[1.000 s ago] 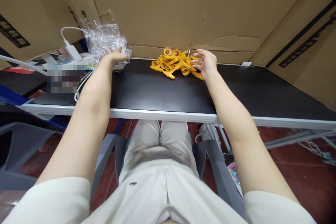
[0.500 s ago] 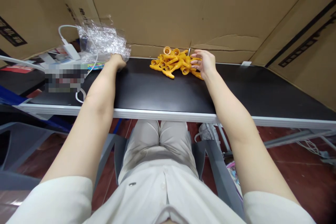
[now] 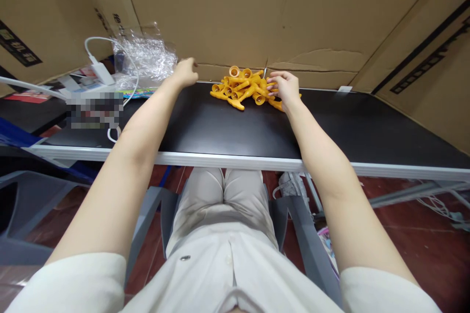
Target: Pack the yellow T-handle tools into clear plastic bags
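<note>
A heap of orange-yellow plastic pieces (image 3: 244,89), branched with finger-like prongs and round hollow sockets, lies near the back of the black table. My right hand (image 3: 286,89) is at the heap's right side, its fingers loosely spread and bent; no piece shows lifted in it. My left hand (image 3: 186,72) hovers to the left of the heap, apart from it. Its fingers are loosely bent, with a small gap between index finger and thumb, and nothing shows in it. Just left of this hand lies a crumpled clear plastic bag (image 3: 147,61).
Cardboard walls (image 3: 227,10) enclose the back and sides of the table (image 3: 227,132). On the left are a white plug with cable (image 3: 103,72), colourful packaging (image 3: 137,93) and a blurred-out item (image 3: 95,111). A white scrap (image 3: 344,89) lies at the back right.
My left hand has come away from the plastic bag and moved right, toward the orange-yellow heap. The right hand has stayed beside the heap almost unmoved.
</note>
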A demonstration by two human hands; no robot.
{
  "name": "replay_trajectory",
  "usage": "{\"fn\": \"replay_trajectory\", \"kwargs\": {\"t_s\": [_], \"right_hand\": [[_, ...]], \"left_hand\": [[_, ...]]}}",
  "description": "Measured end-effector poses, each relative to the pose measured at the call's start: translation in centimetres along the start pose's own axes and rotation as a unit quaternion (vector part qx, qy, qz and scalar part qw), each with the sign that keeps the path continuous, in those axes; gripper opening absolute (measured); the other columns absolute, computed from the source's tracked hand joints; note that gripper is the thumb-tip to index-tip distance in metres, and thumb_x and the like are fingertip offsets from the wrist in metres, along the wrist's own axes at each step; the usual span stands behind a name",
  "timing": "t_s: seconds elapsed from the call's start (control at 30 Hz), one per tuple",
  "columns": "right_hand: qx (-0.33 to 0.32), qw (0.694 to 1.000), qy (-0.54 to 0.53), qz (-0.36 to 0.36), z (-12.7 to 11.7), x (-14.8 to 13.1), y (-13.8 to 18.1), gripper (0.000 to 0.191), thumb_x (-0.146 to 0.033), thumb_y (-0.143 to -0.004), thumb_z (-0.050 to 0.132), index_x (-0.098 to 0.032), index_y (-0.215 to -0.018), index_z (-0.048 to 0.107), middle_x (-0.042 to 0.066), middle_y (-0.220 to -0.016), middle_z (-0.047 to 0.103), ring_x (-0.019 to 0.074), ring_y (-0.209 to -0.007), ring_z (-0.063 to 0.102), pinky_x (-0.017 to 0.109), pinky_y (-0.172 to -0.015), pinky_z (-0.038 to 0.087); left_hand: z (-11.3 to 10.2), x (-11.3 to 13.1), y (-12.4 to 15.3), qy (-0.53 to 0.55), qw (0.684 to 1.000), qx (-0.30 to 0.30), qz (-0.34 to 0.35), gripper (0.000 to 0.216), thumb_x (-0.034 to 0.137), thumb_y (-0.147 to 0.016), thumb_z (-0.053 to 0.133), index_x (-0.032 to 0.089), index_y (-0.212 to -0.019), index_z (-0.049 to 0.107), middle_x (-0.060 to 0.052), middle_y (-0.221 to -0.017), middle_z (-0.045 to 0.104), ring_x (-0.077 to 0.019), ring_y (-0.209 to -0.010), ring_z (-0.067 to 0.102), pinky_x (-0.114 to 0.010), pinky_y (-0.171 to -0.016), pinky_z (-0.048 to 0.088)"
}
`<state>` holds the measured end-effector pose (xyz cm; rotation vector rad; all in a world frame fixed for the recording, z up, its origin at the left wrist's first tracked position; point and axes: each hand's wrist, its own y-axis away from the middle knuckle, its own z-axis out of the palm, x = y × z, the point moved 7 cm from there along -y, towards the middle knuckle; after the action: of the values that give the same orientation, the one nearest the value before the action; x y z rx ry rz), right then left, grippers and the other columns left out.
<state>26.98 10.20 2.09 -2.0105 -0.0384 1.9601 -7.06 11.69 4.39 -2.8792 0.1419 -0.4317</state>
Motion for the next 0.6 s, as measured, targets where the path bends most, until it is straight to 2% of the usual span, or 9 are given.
{"fn": "replay_trajectory", "kwargs": {"t_s": [0.07, 0.17, 0.27, 0.4, 0.6], "right_hand": [[0.001, 1.0, 0.006, -0.001, 0.0, 0.1, -0.1, 0.014, -0.01, -0.083, 0.064, -0.023, -0.089, 0.063, 0.001, -0.086, 0.067, 0.0135, -0.07, 0.068, 0.023, -0.059, 0.061], [-0.002, 1.0, 0.014, 0.001, 0.1, 0.1, 0.0, 0.013, -0.01, -0.083, 0.064, -0.022, -0.088, 0.063, 0.001, -0.086, 0.068, 0.0127, -0.07, 0.068, 0.022, -0.057, 0.06], [-0.004, 1.0, 0.015, 0.001, 0.2, 0.0, 0.2, 0.014, -0.009, -0.084, 0.062, -0.022, -0.088, 0.063, 0.001, -0.086, 0.068, 0.0115, -0.068, 0.067, 0.02, -0.055, 0.057], [-0.011, 1.0, 0.016, -0.008, 0.1, -0.2, 0.1, 0.014, -0.01, -0.084, 0.062, -0.023, -0.09, 0.063, 0.001, -0.088, 0.068, 0.0121, -0.071, 0.068, 0.02, -0.057, 0.059], [-0.019, 1.0, 0.014, -0.011, 0.0, 0.0, -0.1, 0.015, -0.012, -0.082, 0.064, -0.023, -0.092, 0.063, 0.001, -0.091, 0.068, 0.0162, -0.08, 0.072, 0.028, -0.067, 0.065]], "left_hand": [[-0.1, 3.6, 0.5, 0.014, 0.999, 0.021, 0.042, 0.075, 0.03, -0.092, 0.058, 0.021, -0.166, 0.051, -0.013, -0.162, 0.063, -0.0349, -0.155, 0.052, -0.045, -0.131, 0.039], [1.1, 8.7, 1.0, 0.013, 0.991, 0.019, 0.134, 0.068, 0.024, -0.095, 0.054, 0.019, -0.162, 0.056, -0.013, -0.162, 0.064, -0.0322, -0.153, 0.055, -0.041, -0.128, 0.041], [2.5, 12.0, 0.9, -0.015, 0.986, 0.021, 0.167, 0.06, 0.021, -0.098, 0.052, 0.018, -0.157, 0.061, -0.015, -0.159, 0.065, -0.0336, -0.148, 0.059, -0.042, -0.125, 0.043], [3.8, 14.1, 0.8, -0.055, 0.986, 0.017, 0.156, 0.052, 0.022, -0.101, 0.054, 0.017, -0.151, 0.066, -0.021, -0.152, 0.067, -0.0391, -0.143, 0.062, -0.048, -0.121, 0.046], [4.5, 15.0, 1.0, -0.055, 0.989, 0.023, 0.136, 0.042, 0.021, -0.106, 0.05, 0.015, -0.143, 0.07, -0.024, -0.153, 0.064, -0.0397, -0.148, 0.057, -0.05, -0.121, 0.045]]}}
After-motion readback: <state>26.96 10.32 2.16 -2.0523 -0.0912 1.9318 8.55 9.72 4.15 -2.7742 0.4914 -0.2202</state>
